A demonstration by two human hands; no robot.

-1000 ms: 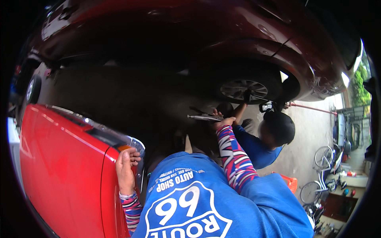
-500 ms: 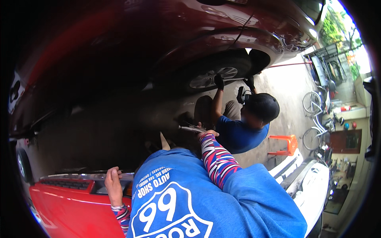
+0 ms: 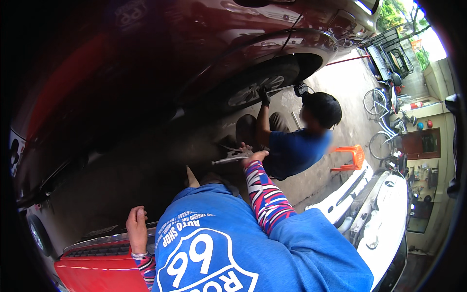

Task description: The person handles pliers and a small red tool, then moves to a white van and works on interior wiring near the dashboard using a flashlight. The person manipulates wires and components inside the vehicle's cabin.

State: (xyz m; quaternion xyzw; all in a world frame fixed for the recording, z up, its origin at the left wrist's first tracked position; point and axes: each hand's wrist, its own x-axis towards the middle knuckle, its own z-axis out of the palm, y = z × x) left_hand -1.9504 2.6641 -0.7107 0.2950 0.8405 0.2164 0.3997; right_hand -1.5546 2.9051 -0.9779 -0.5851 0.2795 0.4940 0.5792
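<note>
The view has swung until a white car (image 3: 386, 211) shows, but the right hand (image 3: 254, 156) keeps its fingers curled around a silver metal tool (image 3: 227, 159), apart from the alloy wheel (image 3: 244, 94), the empty left hand's (image 3: 137, 229) fingers loosely bent.

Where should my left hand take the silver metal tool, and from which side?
Likely best: grip the silver metal tool by its slim end, coming from the left; that end sticks out leftward, while the right hand is at the other.
</note>
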